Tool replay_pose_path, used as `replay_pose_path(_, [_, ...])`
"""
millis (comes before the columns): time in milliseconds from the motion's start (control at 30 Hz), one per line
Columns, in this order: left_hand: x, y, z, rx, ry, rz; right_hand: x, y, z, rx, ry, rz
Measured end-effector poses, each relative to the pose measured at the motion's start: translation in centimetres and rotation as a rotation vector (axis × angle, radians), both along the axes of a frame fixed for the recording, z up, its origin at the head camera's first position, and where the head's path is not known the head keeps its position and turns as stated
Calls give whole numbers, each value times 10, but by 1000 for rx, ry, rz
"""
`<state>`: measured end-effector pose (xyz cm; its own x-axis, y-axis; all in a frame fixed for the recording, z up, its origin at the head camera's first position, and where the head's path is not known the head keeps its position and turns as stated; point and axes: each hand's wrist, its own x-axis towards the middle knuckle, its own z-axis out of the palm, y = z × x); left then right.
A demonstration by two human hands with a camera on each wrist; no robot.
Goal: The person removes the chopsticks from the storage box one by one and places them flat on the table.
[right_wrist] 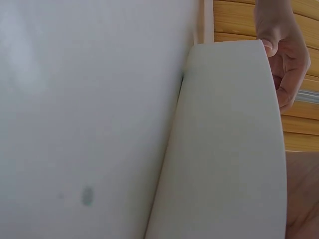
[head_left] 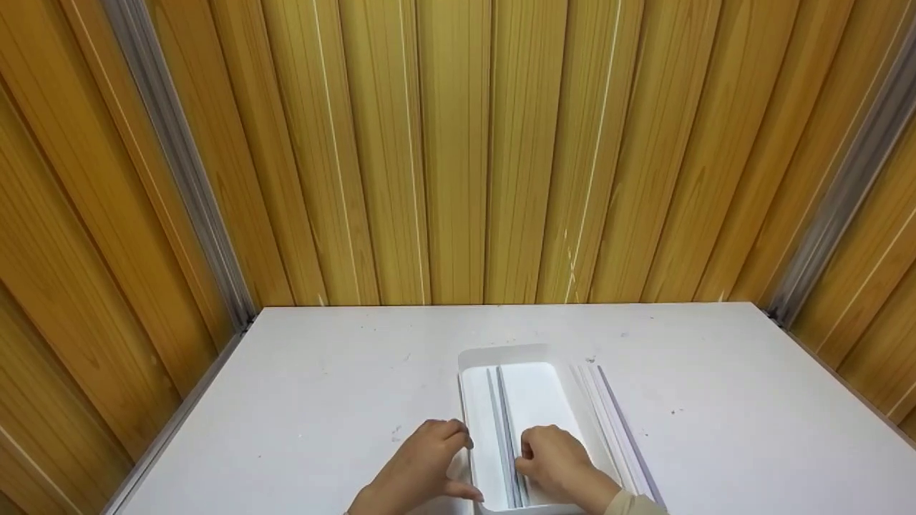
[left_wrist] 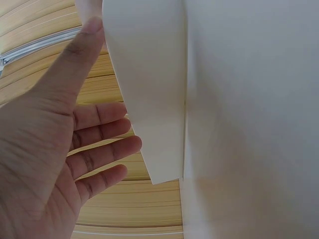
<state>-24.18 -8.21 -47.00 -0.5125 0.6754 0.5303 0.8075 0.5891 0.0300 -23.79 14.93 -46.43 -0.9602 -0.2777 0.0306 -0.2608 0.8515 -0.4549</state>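
A long white plastic tray [head_left: 533,386] with rounded corners rests on the table. Lengthwise inside it lie thin grey sticks [head_left: 507,415], side by side left of the middle. Reaching into the tray, my right hand [head_left: 551,458] has its fingers curled and pinches a grey stick near its close end; the fingertips are partly hidden. In the right wrist view the tray's outer wall [right_wrist: 219,139] hides most of that hand. My left hand [head_left: 426,465] is at the tray's near left corner. In the left wrist view its thumb touches the rim and its fingers [left_wrist: 107,154] are loosely extended.
Several long white and grey strips [head_left: 622,429] lie on the table along the tray's right side. The white table [head_left: 343,379] has small dark marks. Wood-patterned walls [head_left: 458,157] stand behind and at both sides, with grey metal posts [head_left: 186,150] at the corners.
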Motion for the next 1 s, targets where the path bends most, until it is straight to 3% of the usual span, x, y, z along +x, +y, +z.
replay_pose_path(467, [-1, 1, 1, -16, -8, 13, -2, -2, -3, -1, -36, -9])
replay_pose_path(700, [0, 0, -1, 9, 28, 0, -2, -3, -3, 36, -1, 12])
replay_pose_path(1000, [0, 0, -2, 18, 40, 4, -5, -6, -4, 76, -15, -39])
